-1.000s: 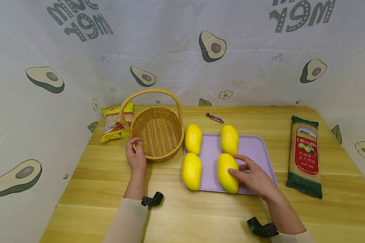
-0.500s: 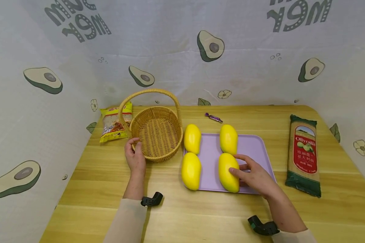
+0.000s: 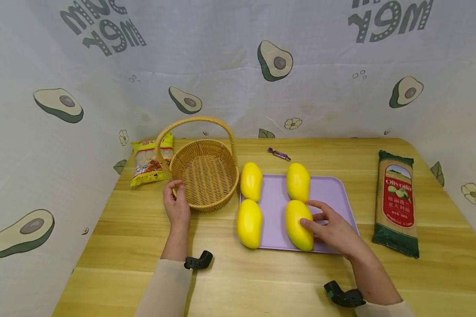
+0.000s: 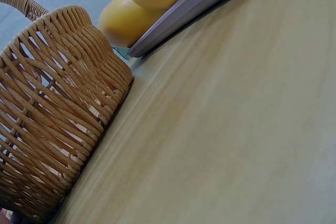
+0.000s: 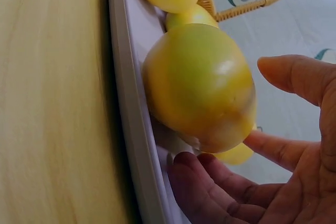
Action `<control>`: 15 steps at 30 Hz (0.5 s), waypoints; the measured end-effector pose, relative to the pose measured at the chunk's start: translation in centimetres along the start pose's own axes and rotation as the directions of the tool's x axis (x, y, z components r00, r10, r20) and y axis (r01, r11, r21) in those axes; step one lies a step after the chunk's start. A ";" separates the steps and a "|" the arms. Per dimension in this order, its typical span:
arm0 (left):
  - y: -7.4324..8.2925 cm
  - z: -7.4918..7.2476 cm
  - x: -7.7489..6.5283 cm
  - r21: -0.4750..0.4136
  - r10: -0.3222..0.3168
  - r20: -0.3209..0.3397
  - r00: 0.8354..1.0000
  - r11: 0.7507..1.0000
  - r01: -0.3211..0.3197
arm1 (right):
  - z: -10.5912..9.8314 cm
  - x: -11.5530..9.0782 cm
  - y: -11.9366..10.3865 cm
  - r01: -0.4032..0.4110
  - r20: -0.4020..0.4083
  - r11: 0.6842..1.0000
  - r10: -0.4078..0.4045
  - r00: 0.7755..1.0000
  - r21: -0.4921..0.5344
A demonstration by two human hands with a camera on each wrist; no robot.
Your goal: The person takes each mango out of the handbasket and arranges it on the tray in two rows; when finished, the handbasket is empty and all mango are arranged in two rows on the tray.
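Several yellow mangoes (image 3: 251, 180) sit in two columns on a lilac tray (image 3: 329, 193). My right hand (image 3: 333, 229) is at the front right mango (image 3: 299, 225). In the right wrist view its fingers (image 5: 210, 182) lie along that mango's side and underside, while the thumb stands apart from it. My left hand (image 3: 177, 204) holds the near left rim of a round wicker basket (image 3: 206, 176), which has a tall arched handle and nothing inside. The left wrist view shows the basket's woven side (image 4: 58, 103) on the table, but not the left fingers.
A yellow snack bag (image 3: 148, 163) lies behind the basket on the left. One purple wrapped candy (image 3: 279, 154) is beyond the tray. To the right lies a pasta pack (image 3: 396, 204). Avocado-print cloth (image 3: 230, 53) encloses the wooden table (image 3: 238, 281) at back and sides.
The front right mango has shifted and turned slightly rightward on the tray along with my right hand. My left hand and the basket stay as they were.
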State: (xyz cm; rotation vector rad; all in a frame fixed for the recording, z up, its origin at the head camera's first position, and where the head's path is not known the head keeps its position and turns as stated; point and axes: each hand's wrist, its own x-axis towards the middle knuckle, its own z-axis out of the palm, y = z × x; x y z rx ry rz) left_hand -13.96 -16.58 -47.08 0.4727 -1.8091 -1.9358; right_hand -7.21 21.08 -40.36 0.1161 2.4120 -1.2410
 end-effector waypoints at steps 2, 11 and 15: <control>0.0 0.0 0.0 0.006 -0.006 0.000 1.000 1.000 0.006 | 0.0 0.0 0.0 -0.001 -0.010 1.000 0.000 1.000 -0.014; 1.7 -0.5 -0.4 0.124 0.056 -0.064 0.996 0.991 -0.048 | -1.5 -0.3 -0.4 0.066 -0.171 0.980 -0.099 0.980 -0.190; 3.2 -0.7 -0.9 0.311 0.228 -0.077 0.971 0.931 -0.194 | -3.2 -0.3 -1.3 0.083 -0.239 0.958 -0.151 0.959 -0.273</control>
